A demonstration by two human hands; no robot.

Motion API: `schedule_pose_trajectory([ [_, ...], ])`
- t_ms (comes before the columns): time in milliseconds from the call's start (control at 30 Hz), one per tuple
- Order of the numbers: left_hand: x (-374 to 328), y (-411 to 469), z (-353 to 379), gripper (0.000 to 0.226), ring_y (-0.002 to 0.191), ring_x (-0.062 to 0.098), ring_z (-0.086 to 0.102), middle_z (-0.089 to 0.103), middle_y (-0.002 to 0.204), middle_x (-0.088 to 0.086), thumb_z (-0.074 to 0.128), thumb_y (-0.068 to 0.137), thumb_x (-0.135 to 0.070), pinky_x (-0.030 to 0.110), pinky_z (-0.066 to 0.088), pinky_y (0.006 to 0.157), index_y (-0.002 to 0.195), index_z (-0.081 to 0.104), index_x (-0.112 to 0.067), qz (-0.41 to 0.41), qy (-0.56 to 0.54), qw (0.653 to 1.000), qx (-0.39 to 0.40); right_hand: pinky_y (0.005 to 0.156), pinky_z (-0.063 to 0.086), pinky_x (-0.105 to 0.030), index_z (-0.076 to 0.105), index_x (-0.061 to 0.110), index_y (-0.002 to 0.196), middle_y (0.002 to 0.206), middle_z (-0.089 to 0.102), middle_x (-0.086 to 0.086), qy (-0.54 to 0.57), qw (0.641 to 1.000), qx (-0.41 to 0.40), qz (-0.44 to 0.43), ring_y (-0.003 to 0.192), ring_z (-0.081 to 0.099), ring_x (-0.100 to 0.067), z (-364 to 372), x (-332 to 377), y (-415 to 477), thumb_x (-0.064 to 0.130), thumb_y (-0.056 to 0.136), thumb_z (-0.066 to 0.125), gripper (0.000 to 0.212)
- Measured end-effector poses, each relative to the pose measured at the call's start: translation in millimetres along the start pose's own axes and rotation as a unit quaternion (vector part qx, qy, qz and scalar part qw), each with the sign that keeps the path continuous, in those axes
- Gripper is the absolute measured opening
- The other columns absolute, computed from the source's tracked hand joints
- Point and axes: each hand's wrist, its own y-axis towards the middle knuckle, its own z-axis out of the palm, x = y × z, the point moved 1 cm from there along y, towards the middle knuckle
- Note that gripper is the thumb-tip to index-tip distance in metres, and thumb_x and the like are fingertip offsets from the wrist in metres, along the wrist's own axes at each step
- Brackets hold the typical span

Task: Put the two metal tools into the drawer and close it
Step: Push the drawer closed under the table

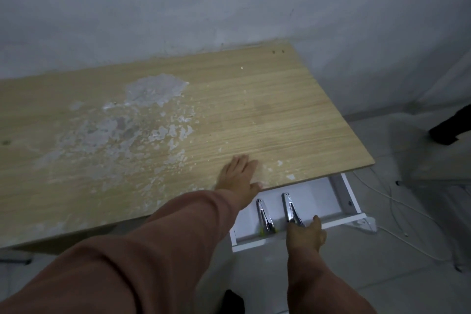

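Left hand (pixel 239 176) flat, palm down, fingers extended, sleeved arm outstretched; right hand (pixel 305 233) reaching forward on bare forearm, fingers curled down, grip unclear.

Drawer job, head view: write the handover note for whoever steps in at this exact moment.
Left hand: flat, palm down on the wooden tabletop near its front edge, holding nothing.
Right hand: at the drawer front, fingers over the near end of the right metal tool; whether it grips the tool cannot be told.
Left metal tool: lying in the open white drawer, beside the right one.
Done: both tools are inside the drawer.
Left: release the right tool if held, then push the drawer shut.
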Motion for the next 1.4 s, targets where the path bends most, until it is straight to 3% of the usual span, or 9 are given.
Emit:
schedule_pose_trajectory([
  [400, 7.2, 12.2, 10.7, 0.069, 0.144, 0.021, -0.024, -0.022, 0.159, -0.003, 0.021, 0.087, -0.062, 0.044, -0.013, 0.115, 0.146, -0.006, -0.039, -0.015, 0.067, 0.996, 0.064, 0.097, 0.046, -0.058, 0.031, 0.021, 0.143, 0.145, 0.034, -0.019, 0.068, 0.993, 0.016, 0.096, 0.118, 0.048, -0.043, 7.3, 22.2, -2.1, 0.009, 0.078, 0.061, 0.073],
  [533, 6.8, 12.4, 10.5, 0.07, 0.144, 0.021, -0.025, -0.022, 0.159, -0.004, 0.022, 0.087, -0.062, 0.045, -0.013, 0.115, 0.146, -0.007, -0.039, -0.017, 0.07, 0.995, 0.066, 0.093, 0.049, -0.056, 0.031, 0.024, 0.142, 0.143, 0.038, -0.018, 0.091, 0.991, 0.017, 0.101, 0.115, 0.05, -0.041, 11.7, 29.8, -4.8, 0.01, 0.078, 0.062, 0.073],
  [700, 5.7, 13.7, 8.6, 0.07, 0.144, 0.021, -0.025, -0.023, 0.158, -0.004, 0.022, 0.087, -0.061, 0.045, -0.013, 0.115, 0.147, -0.007, -0.038, -0.023, 0.073, 0.994, 0.076, 0.074, 0.051, -0.044, 0.034, 0.029, 0.139, 0.136, 0.046, -0.018, 0.158, 0.982, 0.018, 0.101, 0.099, 0.051, -0.032, 15.0, 41.5, -1.1, 0.005, 0.082, 0.06, 0.067],
  [800, 5.2, 14.1, 8.3, 0.07, 0.144, 0.021, -0.026, -0.023, 0.158, -0.004, 0.022, 0.088, -0.06, 0.045, -0.014, 0.115, 0.146, -0.008, -0.038, -0.024, 0.077, 0.994, 0.077, 0.079, 0.05, -0.045, 0.041, 0.023, 0.134, 0.13, 0.048, -0.02, 0.178, 0.979, 0.026, 0.098, 0.094, 0.047, -0.029, 18.6, 46.8, -0.7, 0.001, 0.084, 0.056, 0.057],
  [933, 4.8, 14.1, 9.0, 0.07, 0.144, 0.021, -0.025, -0.024, 0.158, -0.005, 0.022, 0.087, -0.061, 0.045, -0.014, 0.115, 0.146, -0.009, -0.038, -0.028, 0.078, 0.993, 0.081, 0.087, 0.05, -0.058, 0.054, -0.005, 0.112, 0.113, 0.056, -0.03, 0.16, 0.983, 0.022, 0.089, 0.105, 0.054, -0.047, 19.2, 53.4, 0.8, -0.003, 0.082, 0.054, 0.03],
  [1067, 3.5, 13.9, 8.1, 0.07, 0.144, 0.021, -0.025, -0.024, 0.158, -0.005, 0.022, 0.087, -0.061, 0.045, -0.014, 0.115, 0.146, -0.008, -0.038, -0.03, 0.077, 0.993, 0.083, 0.085, 0.052, -0.058, 0.054, -0.007, 0.106, 0.072, 0.05, -0.014, 0.152, 0.985, 0.027, 0.082, 0.075, 0.055, -0.033, 20.5, 53.8, -1.4, -0.003, 0.081, 0.053, 0.026],
  [1200, 3.7, 13.3, 7.2, 0.07, 0.143, 0.021, -0.027, -0.026, 0.157, -0.005, 0.022, 0.088, -0.06, 0.045, -0.015, 0.114, 0.146, -0.01, -0.038, -0.031, 0.077, 0.992, 0.09, 0.09, 0.05, -0.059, 0.054, -0.009, 0.108, 0.092, 0.059, -0.022, 0.154, 0.984, 0.053, 0.066, 0.087, 0.061, -0.045, 18.6, 55.7, 0.8, -0.002, 0.082, 0.052, 0.027],
  [1267, 3.5, 13.7, 7.7, 0.069, 0.143, 0.021, -0.027, -0.025, 0.157, -0.005, 0.022, 0.088, -0.06, 0.045, -0.015, 0.114, 0.146, -0.01, -0.038, -0.032, 0.076, 0.992, 0.09, 0.092, 0.049, -0.061, 0.053, -0.011, 0.111, 0.085, 0.06, -0.021, 0.157, 0.984, 0.066, 0.06, 0.095, 0.061, -0.049, 17.7, 56.2, 3.8, 0.0, 0.083, 0.051, 0.031],
  [1400, 3.8, 14.4, 9.4, 0.07, 0.143, 0.021, -0.027, -0.025, 0.158, -0.005, 0.021, 0.087, -0.06, 0.044, -0.017, 0.113, 0.146, -0.009, -0.039, -0.033, 0.075, 0.993, 0.087, 0.092, 0.049, -0.06, 0.054, -0.011, 0.112, 0.066, 0.051, -0.007, 0.167, 0.981, 0.08, 0.057, 0.066, 0.053, -0.028, 18.6, 57.7, 3.3, 0.004, 0.083, 0.051, 0.033],
])
